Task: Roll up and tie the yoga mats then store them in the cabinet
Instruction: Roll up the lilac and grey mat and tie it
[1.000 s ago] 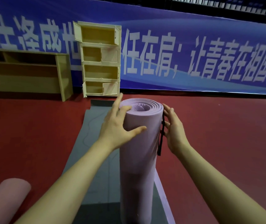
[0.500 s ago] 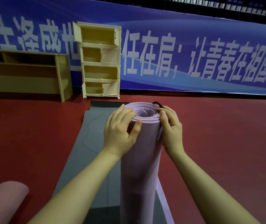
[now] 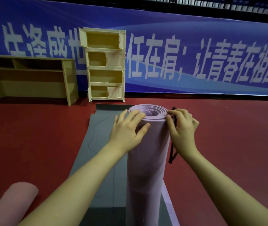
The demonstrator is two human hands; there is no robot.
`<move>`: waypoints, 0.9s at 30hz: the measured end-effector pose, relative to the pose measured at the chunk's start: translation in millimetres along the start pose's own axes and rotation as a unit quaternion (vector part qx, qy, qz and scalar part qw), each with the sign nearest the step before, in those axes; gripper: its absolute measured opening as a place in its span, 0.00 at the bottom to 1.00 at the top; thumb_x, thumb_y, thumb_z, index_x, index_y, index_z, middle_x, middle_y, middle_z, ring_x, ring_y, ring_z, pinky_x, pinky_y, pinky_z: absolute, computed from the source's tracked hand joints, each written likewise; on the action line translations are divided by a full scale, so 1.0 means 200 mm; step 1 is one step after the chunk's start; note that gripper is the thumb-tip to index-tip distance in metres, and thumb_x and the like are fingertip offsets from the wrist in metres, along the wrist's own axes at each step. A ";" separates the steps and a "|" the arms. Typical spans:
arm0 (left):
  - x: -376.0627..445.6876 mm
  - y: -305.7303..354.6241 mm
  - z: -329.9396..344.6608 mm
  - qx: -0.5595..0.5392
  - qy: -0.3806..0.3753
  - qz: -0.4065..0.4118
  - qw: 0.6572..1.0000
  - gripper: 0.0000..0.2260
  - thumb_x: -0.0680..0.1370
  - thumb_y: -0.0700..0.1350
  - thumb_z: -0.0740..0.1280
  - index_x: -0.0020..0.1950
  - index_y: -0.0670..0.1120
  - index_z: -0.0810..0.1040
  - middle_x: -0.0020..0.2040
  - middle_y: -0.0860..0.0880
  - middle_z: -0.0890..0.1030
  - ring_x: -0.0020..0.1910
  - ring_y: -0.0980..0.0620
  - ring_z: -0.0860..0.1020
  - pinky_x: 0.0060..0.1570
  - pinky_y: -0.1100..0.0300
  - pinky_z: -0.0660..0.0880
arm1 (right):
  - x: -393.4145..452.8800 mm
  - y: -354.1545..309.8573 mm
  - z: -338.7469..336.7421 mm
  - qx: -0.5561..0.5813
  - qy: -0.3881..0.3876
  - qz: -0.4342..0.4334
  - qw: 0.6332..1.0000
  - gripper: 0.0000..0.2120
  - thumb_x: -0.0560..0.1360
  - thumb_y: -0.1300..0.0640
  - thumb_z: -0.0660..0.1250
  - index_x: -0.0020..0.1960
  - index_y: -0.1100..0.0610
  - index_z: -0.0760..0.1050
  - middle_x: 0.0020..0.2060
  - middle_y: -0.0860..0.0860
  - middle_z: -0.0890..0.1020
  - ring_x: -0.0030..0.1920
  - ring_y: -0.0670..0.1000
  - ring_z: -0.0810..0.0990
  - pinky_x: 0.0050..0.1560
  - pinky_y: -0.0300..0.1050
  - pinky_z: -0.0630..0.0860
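Purple rolled mat [image 3: 148,160] stood on end on the grey unrolled mat [image 3: 100,144], top spiral facing the camera. Upright like this, presumably, so both hands can work at the open top and a tie can be slipped down over it.

Left hand [image 3: 126,128] on the left side of the purple roll near its top: fingers loosely curved over the rim, thumb laid across the front. Cupped rather than clenched, a steadying hold that most likely keeps the layers from springing loose and the roll from tipping.

Right hand [image 3: 181,126] against the right side of the roll at the rim: fingers curled, pinching the black strap [image 3: 173,152]. Strap running from the fingers down the right side of the roll, its loop hanging free below the wrist. Not yet around the roll, so tying judged as the step in hand.

Pink rolled mat [image 3: 11,206] lying on the red floor [image 3: 227,144], well left of the purple roll and nearer the camera; no strap visible on it.

Cream cabinet [image 3: 105,64] beyond the purple roll, against the blue banner [image 3: 195,54], several doors open, compartments bare, likely left open to receive the mats. Wooden desk [image 3: 29,77] farther left of the roll, beside the cabinet.
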State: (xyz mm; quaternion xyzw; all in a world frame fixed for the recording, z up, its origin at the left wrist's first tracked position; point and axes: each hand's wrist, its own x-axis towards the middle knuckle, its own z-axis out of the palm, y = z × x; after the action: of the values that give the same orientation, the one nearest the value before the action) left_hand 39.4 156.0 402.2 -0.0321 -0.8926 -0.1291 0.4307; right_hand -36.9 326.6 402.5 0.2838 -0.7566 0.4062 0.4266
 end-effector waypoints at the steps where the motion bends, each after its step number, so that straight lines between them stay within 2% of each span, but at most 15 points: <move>1: 0.00 0.00 0.00 -0.004 -0.005 -0.010 1.000 0.22 0.75 0.61 0.55 0.61 0.51 0.76 0.63 0.52 0.76 0.59 0.41 0.75 0.53 0.45 0.75 | 0.01 -0.01 -0.02 0.005 0.002 -0.010 1.000 0.12 0.76 0.51 0.59 0.49 0.53 0.79 0.48 0.47 0.79 0.49 0.45 0.72 0.48 0.41 0.54; 4: 0.00 0.01 -0.02 -0.032 -0.038 -0.048 0.998 0.25 0.74 0.63 0.53 0.65 0.53 0.74 0.68 0.55 0.72 0.59 0.46 0.75 0.52 0.52 0.74 | 0.05 -0.06 -0.06 0.062 -0.004 -0.020 0.998 0.06 0.73 0.57 0.63 0.45 0.51 0.78 0.43 0.42 0.78 0.45 0.45 0.76 0.51 0.45 0.60; 7: 0.02 0.01 -0.04 -0.059 -0.073 -0.037 0.995 0.28 0.73 0.64 0.51 0.66 0.53 0.72 0.69 0.57 0.70 0.63 0.50 0.72 0.56 0.55 0.71 | 0.08 -0.12 -0.08 0.153 -0.040 0.001 0.987 0.09 0.71 0.60 0.62 0.47 0.51 0.79 0.42 0.42 0.81 0.45 0.47 0.80 0.54 0.59 0.72; 10: 0.04 0.00 -0.06 -0.067 -0.112 -0.032 0.991 0.23 0.76 0.61 0.53 0.68 0.54 0.70 0.69 0.58 0.69 0.66 0.53 0.70 0.57 0.55 0.70 | 0.10 -0.16 -0.07 0.186 -0.078 0.006 0.979 0.14 0.71 0.62 0.60 0.49 0.49 0.80 0.44 0.41 0.81 0.49 0.47 0.81 0.56 0.61 0.73; 12: 0.05 0.00 -0.06 -0.058 -0.107 -0.032 0.992 0.21 0.77 0.60 0.55 0.67 0.54 0.70 0.68 0.58 0.70 0.65 0.53 0.71 0.56 0.55 0.71 | 0.12 -0.16 -0.06 0.190 -0.100 0.009 0.977 0.14 0.72 0.61 0.60 0.50 0.49 0.80 0.47 0.38 0.81 0.52 0.46 0.80 0.58 0.61 0.72; 16: 0.04 0.01 -0.01 -0.068 -0.036 -0.062 0.995 0.23 0.73 0.64 0.56 0.57 0.51 0.76 0.58 0.55 0.76 0.56 0.49 0.76 0.49 0.54 0.74 | 0.12 -0.11 -0.03 0.180 -0.134 0.016 0.974 0.13 0.74 0.60 0.62 0.54 0.49 0.81 0.50 0.35 0.79 0.54 0.42 0.75 0.61 0.56 0.70; 19: 0.02 0.01 0.01 -0.094 0.002 -0.058 0.994 0.23 0.72 0.64 0.57 0.55 0.50 0.77 0.56 0.55 0.77 0.53 0.48 0.77 0.48 0.55 0.74 | 0.11 -0.10 -0.01 0.216 -0.124 0.043 0.968 0.14 0.76 0.64 0.66 0.54 0.47 0.80 0.51 0.38 0.81 0.55 0.40 0.73 0.59 0.39 0.70; 21: 0.02 0.02 0.02 -0.100 0.004 -0.053 0.994 0.22 0.72 0.64 0.57 0.55 0.51 0.77 0.56 0.55 0.77 0.53 0.49 0.76 0.48 0.56 0.73 | 0.12 -0.11 0.00 0.236 -0.117 0.048 0.963 0.13 0.75 0.64 0.68 0.54 0.48 0.81 0.51 0.42 0.82 0.57 0.40 0.74 0.58 0.33 0.69; 25: 0.04 0.01 0.03 -0.120 -0.007 -0.076 0.990 0.23 0.72 0.64 0.57 0.56 0.51 0.77 0.57 0.56 0.76 0.55 0.50 0.76 0.49 0.54 0.75 | 0.18 -0.15 -0.01 0.259 -0.145 0.032 0.954 0.14 0.75 0.62 0.64 0.54 0.47 0.80 0.51 0.39 0.82 0.57 0.40 0.74 0.59 0.34 0.70; 27: 0.04 0.00 0.03 -0.127 -0.003 -0.084 0.988 0.23 0.72 0.65 0.57 0.56 0.51 0.77 0.57 0.56 0.76 0.55 0.50 0.76 0.49 0.54 0.75 | 0.20 -0.16 0.00 0.237 -0.154 0.008 0.959 0.14 0.73 0.59 0.64 0.53 0.44 0.79 0.49 0.35 0.81 0.55 0.41 0.75 0.62 0.43 0.71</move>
State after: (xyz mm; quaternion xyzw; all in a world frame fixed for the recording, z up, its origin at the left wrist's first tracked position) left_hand 28.9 157.5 405.2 -0.0113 -0.8697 -0.2771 0.4083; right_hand -31.7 307.3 449.5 0.4294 -0.6976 0.5287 0.2223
